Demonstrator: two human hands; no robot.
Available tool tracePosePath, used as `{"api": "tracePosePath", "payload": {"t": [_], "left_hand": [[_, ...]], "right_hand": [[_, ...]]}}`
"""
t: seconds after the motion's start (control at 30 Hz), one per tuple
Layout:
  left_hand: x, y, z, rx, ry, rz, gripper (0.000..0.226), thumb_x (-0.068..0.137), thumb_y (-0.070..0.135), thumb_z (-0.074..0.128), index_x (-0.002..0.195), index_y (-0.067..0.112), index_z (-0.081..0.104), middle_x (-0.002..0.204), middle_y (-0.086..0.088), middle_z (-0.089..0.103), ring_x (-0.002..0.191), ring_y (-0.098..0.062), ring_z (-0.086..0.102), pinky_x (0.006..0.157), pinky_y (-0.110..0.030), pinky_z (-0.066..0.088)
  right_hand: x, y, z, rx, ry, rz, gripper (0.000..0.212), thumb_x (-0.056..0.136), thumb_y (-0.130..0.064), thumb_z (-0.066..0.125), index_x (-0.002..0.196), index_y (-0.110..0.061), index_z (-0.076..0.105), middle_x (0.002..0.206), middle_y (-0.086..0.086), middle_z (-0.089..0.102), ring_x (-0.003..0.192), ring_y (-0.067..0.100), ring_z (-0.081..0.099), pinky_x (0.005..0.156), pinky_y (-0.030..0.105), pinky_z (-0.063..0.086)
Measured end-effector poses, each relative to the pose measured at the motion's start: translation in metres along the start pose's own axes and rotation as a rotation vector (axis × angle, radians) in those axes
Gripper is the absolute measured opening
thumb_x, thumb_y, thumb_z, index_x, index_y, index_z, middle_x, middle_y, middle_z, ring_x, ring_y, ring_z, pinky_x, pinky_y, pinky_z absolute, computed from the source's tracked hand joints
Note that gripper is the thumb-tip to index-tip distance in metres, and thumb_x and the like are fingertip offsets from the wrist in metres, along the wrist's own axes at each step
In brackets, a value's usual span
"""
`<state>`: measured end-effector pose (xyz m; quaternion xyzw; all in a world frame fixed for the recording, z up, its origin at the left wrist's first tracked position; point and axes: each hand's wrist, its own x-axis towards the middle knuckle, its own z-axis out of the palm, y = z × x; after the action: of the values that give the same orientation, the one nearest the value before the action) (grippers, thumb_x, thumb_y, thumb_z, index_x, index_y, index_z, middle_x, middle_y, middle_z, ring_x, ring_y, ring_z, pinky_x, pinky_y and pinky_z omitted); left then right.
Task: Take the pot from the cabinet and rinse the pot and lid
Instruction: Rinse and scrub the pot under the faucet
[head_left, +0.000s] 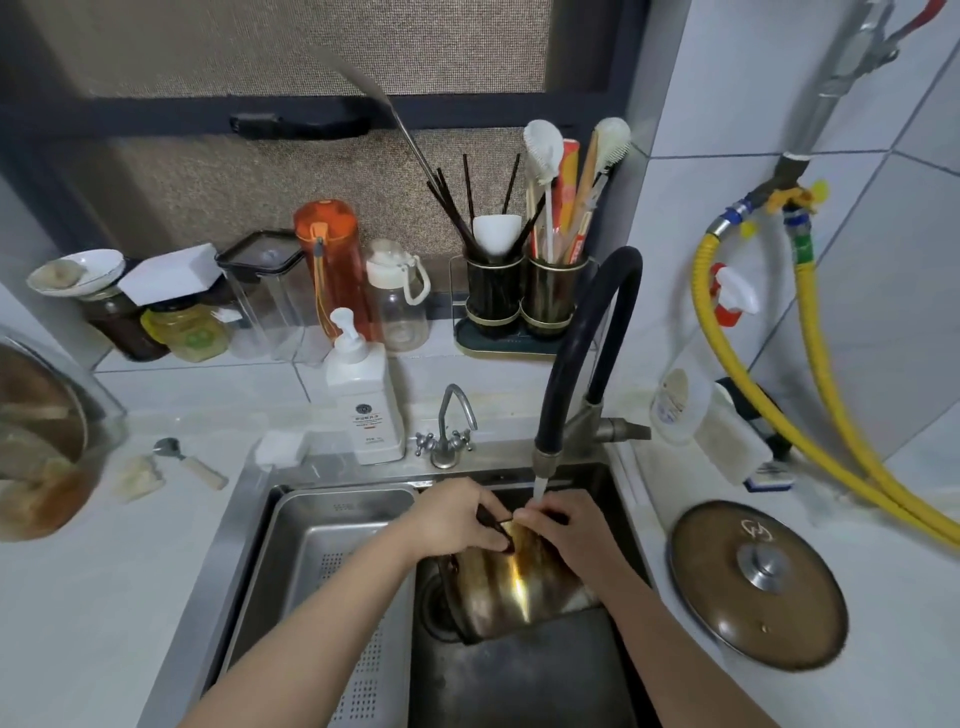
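Note:
A shiny steel pot (511, 587) lies tipped on its side in the dark sink basin (519, 686), under the black faucet (571, 364) whose water stream falls onto it. My left hand (452, 519) grips the pot's dark handle on its upper left. My right hand (566, 525) grips the pot's upper right edge beside the stream. The brown glass lid (758, 584) with a steel knob lies flat on the counter to the right of the sink.
A steel drain tray (322, 561) fills the sink's left half. A soap pump bottle (363, 395), a small tap (449, 431), jars, bottles and utensil holders (524, 296) line the back. Yellow hoses (810, 415) hang at the right. A pot of food (36, 447) stands at left.

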<state>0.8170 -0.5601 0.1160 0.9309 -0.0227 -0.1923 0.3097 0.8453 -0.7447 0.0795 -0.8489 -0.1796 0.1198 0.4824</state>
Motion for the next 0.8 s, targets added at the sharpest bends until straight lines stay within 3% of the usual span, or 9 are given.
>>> {"api": "tracePosePath", "payload": {"t": [0.07,0.13,0.23,0.3,0.47,0.57,0.63,0.73,0.8], "left_hand": [[-0.004,-0.003,0.010,-0.061,0.077,-0.036,0.032,0.072,0.040,0.075,0.103,0.032,0.072,0.104,0.013,0.071,0.096,-0.005,0.061,0.085,-0.024,0.048],[-0.010,-0.007,0.018,-0.128,0.148,-0.075,0.029,0.073,0.038,0.075,0.101,0.033,0.073,0.104,0.014,0.071,0.097,-0.004,0.063,0.087,-0.025,0.049],[-0.017,-0.011,0.024,-0.267,0.240,-0.110,0.034,0.072,0.034,0.077,0.105,0.037,0.071,0.106,0.017,0.070,0.101,-0.002,0.063,0.093,-0.024,0.049],[-0.021,-0.011,0.022,-0.363,0.276,-0.129,0.034,0.072,0.030,0.078,0.106,0.036,0.071,0.099,0.017,0.069,0.100,-0.003,0.063,0.094,-0.023,0.048],[-0.023,-0.012,0.019,-0.576,0.385,-0.233,0.025,0.071,0.020,0.080,0.093,0.033,0.074,0.087,0.009,0.071,0.092,-0.013,0.067,0.093,-0.030,0.051],[-0.022,-0.014,0.023,-0.796,0.435,-0.336,0.024,0.068,0.012,0.082,0.087,0.027,0.075,0.089,-0.004,0.075,0.090,-0.024,0.070,0.092,-0.043,0.054],[-0.023,-0.012,0.025,-0.899,0.446,-0.376,0.026,0.068,0.008,0.081,0.090,0.020,0.075,0.092,-0.010,0.075,0.092,-0.027,0.071,0.092,-0.045,0.054],[-0.023,-0.007,0.028,-1.005,0.452,-0.396,0.030,0.070,0.002,0.079,0.099,0.009,0.073,0.088,-0.013,0.074,0.082,-0.026,0.071,0.088,-0.041,0.056],[-0.024,-0.001,0.029,-1.067,0.452,-0.406,0.028,0.072,-0.002,0.076,0.098,0.007,0.072,0.079,-0.011,0.073,0.066,-0.018,0.068,0.071,-0.028,0.059]], "right_hand": [[0.000,0.001,0.003,0.010,0.009,-0.034,0.013,0.084,-0.033,0.063,0.075,-0.029,0.072,0.072,-0.009,0.068,0.078,0.005,0.063,0.078,0.023,0.047],[0.000,0.001,0.005,0.008,0.018,-0.040,0.009,0.087,-0.024,0.063,0.087,-0.024,0.072,0.083,-0.012,0.066,0.091,-0.008,0.058,0.082,0.006,0.038],[0.005,0.003,0.005,0.016,0.024,-0.011,0.018,0.088,-0.022,0.063,0.098,-0.009,0.070,0.090,-0.013,0.060,0.088,-0.022,0.050,0.078,-0.004,0.032],[0.010,0.001,0.006,0.031,0.014,0.035,0.022,0.087,-0.025,0.063,0.106,-0.016,0.069,0.096,-0.021,0.056,0.088,-0.018,0.050,0.077,-0.001,0.032],[0.018,-0.003,0.005,-0.011,-0.018,0.037,0.028,0.087,-0.029,0.063,0.114,-0.020,0.067,0.110,-0.021,0.051,0.106,-0.005,0.044,0.097,0.014,0.026],[0.013,-0.004,0.008,-0.101,-0.026,-0.058,0.032,0.084,-0.033,0.066,0.112,-0.019,0.069,0.111,-0.021,0.052,0.105,-0.006,0.046,0.091,0.006,0.025],[0.011,-0.001,0.010,-0.118,0.023,-0.096,0.030,0.082,-0.033,0.067,0.109,-0.021,0.071,0.107,-0.022,0.057,0.101,-0.008,0.050,0.091,0.007,0.028],[0.015,0.002,0.002,0.059,0.044,0.068,0.017,0.089,-0.025,0.060,0.097,-0.014,0.069,0.083,-0.014,0.064,0.078,-0.002,0.059,0.078,0.012,0.043],[0.023,0.010,-0.010,0.147,0.053,0.177,0.017,0.094,-0.020,0.052,0.102,-0.014,0.066,0.087,-0.005,0.064,0.079,0.009,0.059,0.074,0.018,0.046]]}}
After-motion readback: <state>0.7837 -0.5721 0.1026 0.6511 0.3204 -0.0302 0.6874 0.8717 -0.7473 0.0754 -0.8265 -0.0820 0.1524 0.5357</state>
